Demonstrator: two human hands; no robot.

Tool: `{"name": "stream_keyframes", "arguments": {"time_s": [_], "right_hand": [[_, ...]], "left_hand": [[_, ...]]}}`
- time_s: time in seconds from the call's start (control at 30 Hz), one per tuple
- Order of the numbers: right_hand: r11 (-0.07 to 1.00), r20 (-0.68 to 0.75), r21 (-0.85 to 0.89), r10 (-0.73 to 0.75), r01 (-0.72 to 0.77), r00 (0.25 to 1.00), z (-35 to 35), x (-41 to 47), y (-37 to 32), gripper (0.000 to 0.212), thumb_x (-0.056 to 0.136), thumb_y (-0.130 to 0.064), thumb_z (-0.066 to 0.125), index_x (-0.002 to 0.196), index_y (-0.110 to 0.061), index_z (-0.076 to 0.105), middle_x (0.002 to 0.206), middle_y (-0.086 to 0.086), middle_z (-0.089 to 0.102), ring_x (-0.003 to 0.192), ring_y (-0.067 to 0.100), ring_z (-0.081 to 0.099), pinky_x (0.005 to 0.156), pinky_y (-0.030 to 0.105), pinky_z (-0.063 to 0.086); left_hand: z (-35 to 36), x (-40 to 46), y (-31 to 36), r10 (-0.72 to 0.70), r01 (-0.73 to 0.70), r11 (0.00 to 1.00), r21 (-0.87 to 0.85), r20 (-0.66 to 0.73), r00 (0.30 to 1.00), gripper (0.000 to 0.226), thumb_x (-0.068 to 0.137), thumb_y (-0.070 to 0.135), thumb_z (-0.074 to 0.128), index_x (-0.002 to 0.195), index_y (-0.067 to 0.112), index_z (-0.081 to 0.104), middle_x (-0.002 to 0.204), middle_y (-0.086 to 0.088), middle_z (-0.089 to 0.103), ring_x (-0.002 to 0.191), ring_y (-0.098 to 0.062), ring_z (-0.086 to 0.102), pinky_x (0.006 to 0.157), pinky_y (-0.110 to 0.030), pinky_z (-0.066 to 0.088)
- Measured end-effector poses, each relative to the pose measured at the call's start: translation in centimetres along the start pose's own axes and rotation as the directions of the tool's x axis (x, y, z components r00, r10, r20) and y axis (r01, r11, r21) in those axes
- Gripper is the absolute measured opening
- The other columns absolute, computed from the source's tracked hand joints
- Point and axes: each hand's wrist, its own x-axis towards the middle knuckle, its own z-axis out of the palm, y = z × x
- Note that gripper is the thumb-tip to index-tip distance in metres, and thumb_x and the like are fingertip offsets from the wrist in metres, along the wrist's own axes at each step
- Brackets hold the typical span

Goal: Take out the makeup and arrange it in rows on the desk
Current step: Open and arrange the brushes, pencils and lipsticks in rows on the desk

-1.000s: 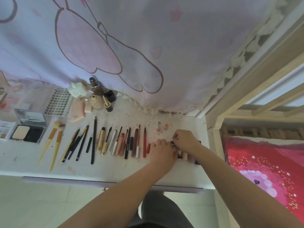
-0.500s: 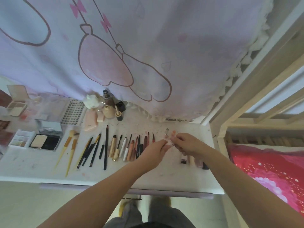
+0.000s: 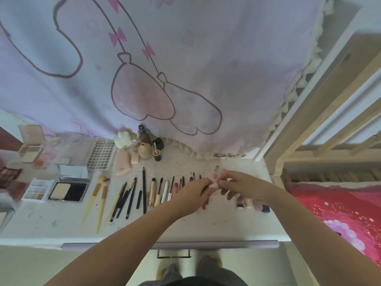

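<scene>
From my head camera, my left hand (image 3: 193, 194) and right hand (image 3: 244, 185) meet over the table (image 3: 226, 226), both pinching one small pale makeup piece (image 3: 215, 185) between their fingertips; what it is, or how its long axis runs, I can't tell. The row of pencils and tubes (image 3: 162, 190) lies just left of it, each stick running front to back. The short tubes (image 3: 250, 204) sit just below my right hand, so I'd judge either row within easy reach.

left hand (image 3: 192, 194) + right hand (image 3: 245, 185) | lifted off desk (image 3: 237, 228) | now pinching small item together
</scene>
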Motion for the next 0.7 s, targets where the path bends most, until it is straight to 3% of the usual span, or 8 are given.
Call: {"name": "stream_keyframes", "arguments": {"time_s": [0.1,0.23,0.3,0.37,0.47,0.57,0.63,0.7], "right_hand": [[0.999,-0.048,-0.023,0.037,-0.038,0.998,0.1,-0.2,0.0,0.039,0.092,-0.053,0.044,0.084,-0.019,0.060,0.057,-0.010,0.062,0.045,0.000,0.049,0.047,0.014,0.039],[0.992,-0.024,0.126,0.009,-0.006,1.000,-0.4,-0.6,0.4,0.017,0.089,-0.040,0.058,0.097,-0.025,0.062,0.079,-0.007,0.068,0.065,0.003,0.061,0.060,0.020,0.049],[0.991,-0.022,0.117,0.068,-0.065,0.997,-0.6,-0.8,0.2,0.030,0.091,-0.047,0.052,0.096,-0.019,0.062,0.078,-0.004,0.069,0.064,0.008,0.062,0.058,0.021,0.048],[0.993,-0.039,0.077,0.097,-0.094,0.995,-0.7,-0.9,0.1,0.040,0.095,-0.047,0.044,0.086,-0.011,0.060,0.063,-0.005,0.064,0.051,0.009,0.053,0.049,0.019,0.041],[0.996,-0.029,0.069,0.052,-0.050,0.998,-1.2,-1.0,0.6,0.032,0.096,-0.036,0.048,0.079,-0.011,0.057,0.063,-0.003,0.058,0.052,0.010,0.044,0.047,0.019,0.036],[0.997,-0.034,0.049,0.069,-0.068,0.997,-2.2,-1.3,1.6,0.014,0.094,-0.024,0.056,0.092,-0.012,0.062,0.075,0.001,0.065,0.055,0.009,0.053,0.047,0.019,0.039],[0.984,-0.074,0.147,0.108,-0.097,0.991,-2.9,-1.4,2.5,0.011,0.093,-0.017,0.057,0.099,-0.009,0.060,0.077,0.005,0.067,0.053,0.008,0.057,0.043,0.018,0.041],[0.945,-0.102,0.309,0.149,-0.111,0.984,-3.4,-1.3,3.7,0.013,0.093,-0.011,0.056,0.106,-0.007,0.058,0.083,0.009,0.068,0.063,0.011,0.063,0.049,0.022,0.050]], "left_hand": [[-0.4,0.1,0.3,0.028,-0.028,0.999,0.026,0.003,1.000,0.020,0.098,0.035,0.042,0.101,0.019,0.055,0.075,0.012,0.051,0.064,0.000,0.046,0.059,-0.016,0.037],[-0.6,0.3,0.2,0.059,-0.059,0.998,0.037,0.004,0.998,0.022,0.098,0.037,0.041,0.101,0.020,0.054,0.076,0.014,0.050,0.065,0.001,0.046,0.058,-0.015,0.035],[-0.6,0.4,0.3,0.072,-0.071,0.996,0.044,-0.001,0.997,0.025,0.098,0.041,0.041,0.103,0.021,0.054,0.075,0.016,0.050,0.065,0.002,0.046,0.059,-0.015,0.036],[-0.5,0.4,0.4,0.069,-0.069,0.997,0.046,0.004,0.998,0.025,0.097,0.042,0.041,0.104,0.022,0.055,0.075,0.015,0.051,0.065,0.001,0.047,0.060,-0.017,0.038],[-0.3,0.5,0.5,0.072,-0.073,0.996,0.044,0.022,0.997,0.024,0.096,0.042,0.041,0.107,0.025,0.053,0.078,0.015,0.053,0.068,0.001,0.049,0.061,-0.017,0.037],[-0.2,0.2,0.2,0.038,-0.042,0.996,0.084,0.050,0.998,0.029,0.097,0.041,0.041,0.115,0.021,0.052,0.090,0.008,0.060,0.078,-0.008,0.056,0.069,-0.020,0.043],[0.1,-0.1,-0.7,-0.051,0.046,0.996,0.078,0.054,0.997,0.032,0.098,0.041,0.038,0.120,0.019,0.049,0.081,0.011,0.057,0.075,-0.011,0.057,0.077,-0.029,0.048],[0.6,-0.2,-1.6,-0.144,0.140,0.988,0.066,0.057,0.988,0.031,0.099,0.040,0.035,0.123,0.021,0.043,0.071,0.011,0.055,0.076,-0.015,0.060,0.096,-0.049,0.041]]}}
